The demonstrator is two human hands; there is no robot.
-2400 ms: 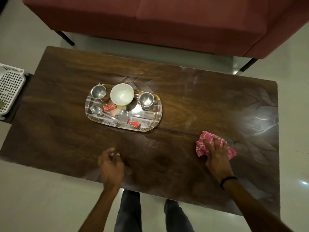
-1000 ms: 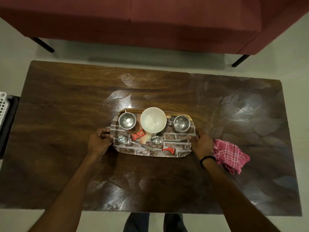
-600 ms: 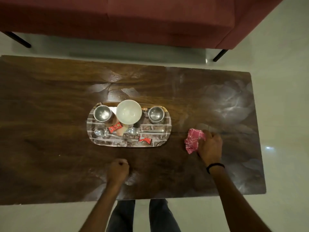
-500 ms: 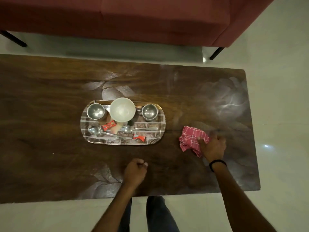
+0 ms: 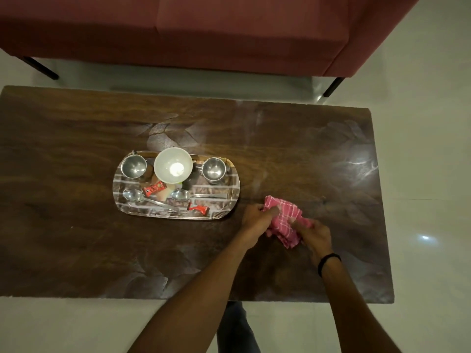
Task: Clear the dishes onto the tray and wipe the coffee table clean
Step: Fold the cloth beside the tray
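Note:
A pink checked cloth (image 5: pixel 285 220) lies bunched on the dark wooden coffee table (image 5: pixel 76 238), right of centre. My left hand (image 5: pixel 256 217) pinches its left edge and my right hand (image 5: pixel 314 234) grips its right side. To the left stands the oval tray (image 5: pixel 233 187). It carries a white bowl (image 5: pixel 173 167), two steel cups (image 5: pixel 133 167) (image 5: pixel 213 169), two spoons (image 5: pixel 146 198) (image 5: pixel 196 195) and two red wrappers (image 5: pixel 153 189) (image 5: pixel 198 208).
A red sofa (image 5: pixel 204 34) on dark legs runs along the far side of the table. Pale tiled floor (image 5: pixel 420 174) surrounds the table. My legs (image 5: pixel 235 327) show below the near edge.
My left hand has left the near table edge and moved right to take hold of the cloth. My right hand stays on the cloth. The tray has not moved.

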